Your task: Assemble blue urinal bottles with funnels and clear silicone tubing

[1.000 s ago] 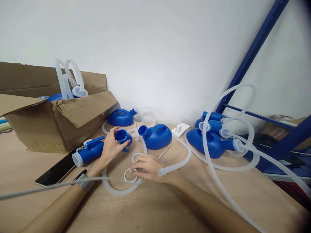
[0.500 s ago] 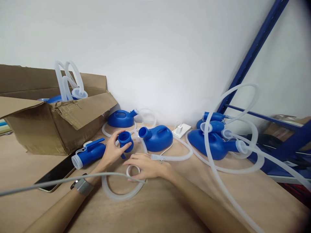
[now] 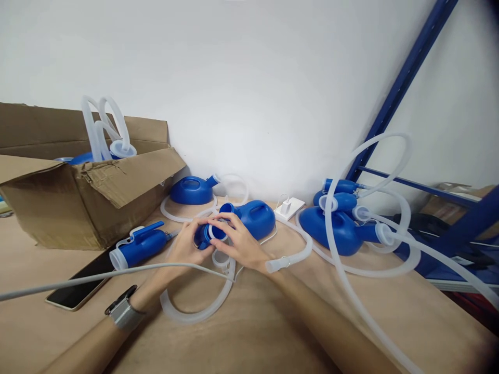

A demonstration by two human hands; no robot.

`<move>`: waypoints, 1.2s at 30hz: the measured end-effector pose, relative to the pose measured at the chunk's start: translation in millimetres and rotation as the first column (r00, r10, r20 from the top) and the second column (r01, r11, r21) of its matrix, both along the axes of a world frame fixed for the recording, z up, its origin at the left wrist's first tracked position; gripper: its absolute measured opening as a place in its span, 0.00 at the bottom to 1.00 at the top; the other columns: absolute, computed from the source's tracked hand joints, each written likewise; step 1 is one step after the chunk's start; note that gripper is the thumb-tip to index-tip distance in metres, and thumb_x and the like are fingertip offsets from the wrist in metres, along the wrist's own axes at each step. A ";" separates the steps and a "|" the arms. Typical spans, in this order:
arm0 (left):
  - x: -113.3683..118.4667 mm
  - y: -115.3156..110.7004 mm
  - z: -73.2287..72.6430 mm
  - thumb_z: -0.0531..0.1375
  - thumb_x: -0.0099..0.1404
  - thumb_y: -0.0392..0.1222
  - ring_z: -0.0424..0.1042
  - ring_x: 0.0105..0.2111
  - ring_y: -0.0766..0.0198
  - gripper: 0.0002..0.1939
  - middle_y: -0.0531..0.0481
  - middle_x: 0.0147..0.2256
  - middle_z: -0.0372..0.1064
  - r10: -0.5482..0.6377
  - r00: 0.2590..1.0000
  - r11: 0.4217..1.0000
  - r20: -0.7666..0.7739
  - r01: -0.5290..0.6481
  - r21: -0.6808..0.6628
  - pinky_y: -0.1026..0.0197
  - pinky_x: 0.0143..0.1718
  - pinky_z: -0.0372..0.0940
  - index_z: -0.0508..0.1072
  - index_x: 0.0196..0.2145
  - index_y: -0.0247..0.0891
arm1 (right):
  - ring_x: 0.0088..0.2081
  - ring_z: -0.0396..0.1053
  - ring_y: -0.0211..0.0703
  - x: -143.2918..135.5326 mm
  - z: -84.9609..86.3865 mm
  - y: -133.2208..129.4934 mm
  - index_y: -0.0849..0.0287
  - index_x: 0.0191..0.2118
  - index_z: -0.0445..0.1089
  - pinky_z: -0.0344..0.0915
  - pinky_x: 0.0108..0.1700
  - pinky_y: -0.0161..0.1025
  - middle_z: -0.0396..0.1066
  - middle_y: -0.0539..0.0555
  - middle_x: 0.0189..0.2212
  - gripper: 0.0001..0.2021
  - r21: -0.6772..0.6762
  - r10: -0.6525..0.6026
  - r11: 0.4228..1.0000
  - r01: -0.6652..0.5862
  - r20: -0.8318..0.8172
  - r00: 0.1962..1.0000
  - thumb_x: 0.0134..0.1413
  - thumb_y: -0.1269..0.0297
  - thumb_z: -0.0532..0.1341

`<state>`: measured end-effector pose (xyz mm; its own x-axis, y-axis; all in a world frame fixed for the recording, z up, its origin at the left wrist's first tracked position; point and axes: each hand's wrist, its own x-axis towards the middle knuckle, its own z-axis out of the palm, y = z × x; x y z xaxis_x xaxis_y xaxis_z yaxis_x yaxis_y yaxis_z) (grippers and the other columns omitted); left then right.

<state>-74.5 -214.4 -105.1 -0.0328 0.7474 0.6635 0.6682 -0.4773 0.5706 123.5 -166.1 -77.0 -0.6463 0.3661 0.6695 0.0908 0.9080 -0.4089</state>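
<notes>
My left hand (image 3: 186, 244) is wrapped round a blue plastic urinal bottle (image 3: 200, 238), its open mouth turned up toward me. With fingers and thumb, my right hand (image 3: 242, 244) grips a white plastic ring (image 3: 211, 231) at that mouth; whether it is seated there I cannot tell. A translucent cap (image 3: 221, 259) hangs just below the ring. Both hands meet above the table, hiding much of the bottle. Close behind them lies a larger blue urinal bottle (image 3: 257, 221) with an open neck. A translucent hose (image 3: 198, 315) curls on the table beneath my hands.
At left stands an open cardboard box (image 3: 58, 208) with hoses sticking out. A blue bottle with white collar (image 3: 142, 249) lies by a phone (image 3: 74, 293). A grey cable (image 3: 117, 272) crosses in front. More blue bottles (image 3: 331, 231) and looping hoses are at right, beside a blue shelf frame (image 3: 401, 88).
My right hand has lifted the white ring from near the table to the bottle's mouth. My left hand has tilted the bottle toward it. The two hands have come together.
</notes>
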 end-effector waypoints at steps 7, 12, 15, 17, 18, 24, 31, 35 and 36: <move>5.3 -5.6 1.0 0.61 0.58 0.43 0.74 0.58 0.45 0.29 0.43 0.58 0.75 -0.004 0.996 0.998 -0.087 0.009 0.063 0.44 0.59 0.68 0.73 0.58 0.42 | 0.67 0.57 0.52 -14.8 -23.3 -7.1 0.56 0.61 0.56 0.64 0.67 0.55 0.54 0.64 0.64 0.21 -0.049 -0.090 0.995 0.090 -0.004 0.996 0.69 0.56 0.59; 5.4 -4.3 -7.7 0.58 0.63 0.44 0.70 0.62 0.46 0.33 0.40 0.60 0.73 -0.071 0.989 0.996 -0.128 0.077 0.043 0.44 0.63 0.66 0.68 0.66 0.40 | 0.66 0.60 0.54 -23.2 -37.6 -10.4 0.56 0.63 0.54 0.66 0.65 0.56 0.55 0.65 0.61 0.21 -0.059 -0.184 0.982 0.180 -0.068 0.981 0.69 0.60 0.57; 9.6 -6.3 -8.5 0.58 0.67 0.44 0.68 0.64 0.47 0.35 0.39 0.62 0.70 -0.111 0.979 0.992 -0.173 0.119 0.041 0.45 0.64 0.65 0.61 0.70 0.39 | 0.62 0.64 0.53 -22.7 -41.7 -8.1 0.57 0.63 0.55 0.68 0.62 0.54 0.58 0.63 0.57 0.21 -0.080 -0.237 0.969 0.232 -0.058 0.970 0.68 0.62 0.56; 11.5 -7.4 -7.1 0.58 0.68 0.44 0.69 0.63 0.48 0.34 0.39 0.63 0.69 -0.099 0.980 0.991 -0.173 0.113 0.071 0.46 0.64 0.65 0.60 0.70 0.39 | 0.60 0.65 0.53 -21.1 -42.2 -5.6 0.57 0.62 0.57 0.69 0.61 0.52 0.58 0.63 0.56 0.20 -0.084 -0.249 0.966 0.243 -0.063 0.967 0.67 0.62 0.55; 11.5 -7.6 -5.8 0.59 0.67 0.45 0.70 0.62 0.48 0.34 0.38 0.63 0.69 -0.079 0.983 0.991 -0.164 0.095 0.091 0.46 0.64 0.65 0.61 0.69 0.40 | 0.60 0.65 0.53 -20.2 -41.4 -4.5 0.57 0.61 0.57 0.69 0.61 0.52 0.59 0.62 0.55 0.19 -0.085 -0.255 0.965 0.248 -0.082 0.964 0.67 0.62 0.55; 1.5 -2.3 8.1 0.73 0.52 0.58 0.75 0.55 0.42 0.44 0.38 0.55 0.75 0.080 0.983 0.997 0.165 -0.083 0.011 0.42 0.58 0.70 0.68 0.62 0.40 | 0.59 0.64 0.49 -16.5 -30.1 -3.1 0.55 0.57 0.58 0.63 0.64 0.52 0.63 0.60 0.54 0.15 -0.320 -0.373 0.905 0.282 -0.270 0.888 0.72 0.56 0.50; -4.9 6.9 7.1 0.71 0.50 0.63 0.78 0.46 0.44 0.33 0.40 0.45 0.81 0.000 0.893 0.963 0.450 0.120 -0.239 0.47 0.48 0.74 0.79 0.45 0.35 | 0.58 0.62 0.47 -19.7 -25.5 -0.1 0.52 0.53 0.64 0.58 0.65 0.48 0.64 0.55 0.52 0.15 -0.576 -0.375 0.803 0.154 -0.288 0.881 0.72 0.53 0.47; -5.6 2.3 3.7 0.72 0.49 0.63 0.79 0.43 0.43 0.37 0.41 0.45 0.80 -0.048 0.938 0.952 0.344 0.147 -0.268 0.44 0.46 0.75 0.78 0.50 0.37 | 0.52 0.64 0.47 -15.8 -21.1 9.0 0.53 0.46 0.66 0.59 0.61 0.45 0.65 0.53 0.46 0.13 -0.603 -0.325 0.792 0.098 -0.280 0.903 0.69 0.55 0.48; -5.2 0.6 3.6 0.73 0.48 0.63 0.79 0.47 0.41 0.39 0.40 0.48 0.80 -0.086 0.953 0.954 0.290 0.162 -0.251 0.43 0.49 0.74 0.77 0.52 0.38 | 0.50 0.64 0.46 -14.4 -20.0 11.6 0.53 0.45 0.66 0.59 0.59 0.45 0.66 0.53 0.44 0.13 -0.618 -0.315 0.782 0.079 -0.283 0.906 0.68 0.56 0.48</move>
<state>-79.7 -213.8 -101.5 -0.0791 0.9061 0.4157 0.4140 -0.3495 0.8405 109.0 -154.6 -96.9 -0.2778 0.8500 0.4476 -0.0157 0.4618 -0.8868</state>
